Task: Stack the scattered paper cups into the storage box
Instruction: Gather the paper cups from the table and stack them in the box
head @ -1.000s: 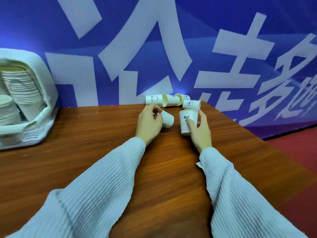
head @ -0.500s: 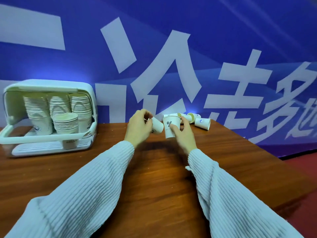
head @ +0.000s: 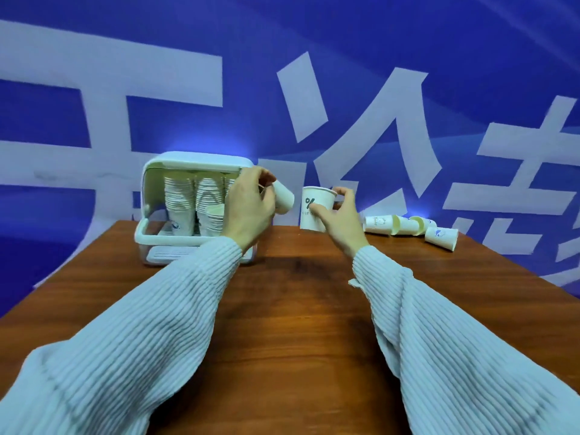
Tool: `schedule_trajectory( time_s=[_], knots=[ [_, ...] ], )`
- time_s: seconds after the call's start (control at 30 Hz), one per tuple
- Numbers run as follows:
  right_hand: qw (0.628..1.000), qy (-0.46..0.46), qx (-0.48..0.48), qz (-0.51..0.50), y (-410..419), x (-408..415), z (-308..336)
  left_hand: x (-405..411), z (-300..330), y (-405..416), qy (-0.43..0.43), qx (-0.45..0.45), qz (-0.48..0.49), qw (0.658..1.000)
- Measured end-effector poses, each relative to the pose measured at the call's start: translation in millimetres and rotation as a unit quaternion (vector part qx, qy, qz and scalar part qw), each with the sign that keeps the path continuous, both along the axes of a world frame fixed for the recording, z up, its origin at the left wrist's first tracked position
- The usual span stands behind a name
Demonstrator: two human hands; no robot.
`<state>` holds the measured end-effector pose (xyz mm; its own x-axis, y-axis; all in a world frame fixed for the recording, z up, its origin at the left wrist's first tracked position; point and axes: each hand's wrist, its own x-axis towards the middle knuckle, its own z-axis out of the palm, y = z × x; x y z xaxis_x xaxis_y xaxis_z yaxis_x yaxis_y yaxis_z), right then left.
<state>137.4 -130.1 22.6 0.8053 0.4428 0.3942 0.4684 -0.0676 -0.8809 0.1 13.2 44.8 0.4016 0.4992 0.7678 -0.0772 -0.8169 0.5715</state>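
My left hand [head: 249,205] grips a small white paper cup [head: 284,196], tilted with its base pointing right, just in front of the white storage box [head: 150,233]. The box stands open at the table's far left and holds several tall stacks of paper cups [head: 179,199]. My right hand [head: 337,219] holds an upright white cup with a dark percent mark [head: 315,208] above the table. Three loose cups lie on their sides at the far right: one [head: 378,224], another [head: 408,226] and a third with a blue logo [head: 441,237].
The brown wooden table [head: 298,309] ends at its right edge near the loose cups. A blue banner with large white characters [head: 314,89] hangs directly behind the table.
Both hands have lifted their cups off the table and carried them left toward the storage box. The view has swung left, bringing the box toward the middle.
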Motion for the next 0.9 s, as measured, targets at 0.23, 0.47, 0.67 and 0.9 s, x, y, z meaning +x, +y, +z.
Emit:
schedule_trajectory(
  time_s=[0.23,0.47,0.67,0.9],
  knots=[
    [0.996,-0.054,-0.022,0.063,93,-38,20,-63,3,74,-0.047,-0.031,0.105,0.993],
    [0.984,-0.137,-0.087,0.075,159,-50,30,-93,-8,113,-0.049,-0.080,0.139,0.986],
    [0.932,-0.209,-0.274,0.114,173,-46,23,-96,-15,128,-0.047,-0.085,0.138,0.986],
    [0.939,-0.183,-0.261,0.128,174,-45,9,-88,-19,133,-0.051,-0.100,0.121,0.986]
  ],
)
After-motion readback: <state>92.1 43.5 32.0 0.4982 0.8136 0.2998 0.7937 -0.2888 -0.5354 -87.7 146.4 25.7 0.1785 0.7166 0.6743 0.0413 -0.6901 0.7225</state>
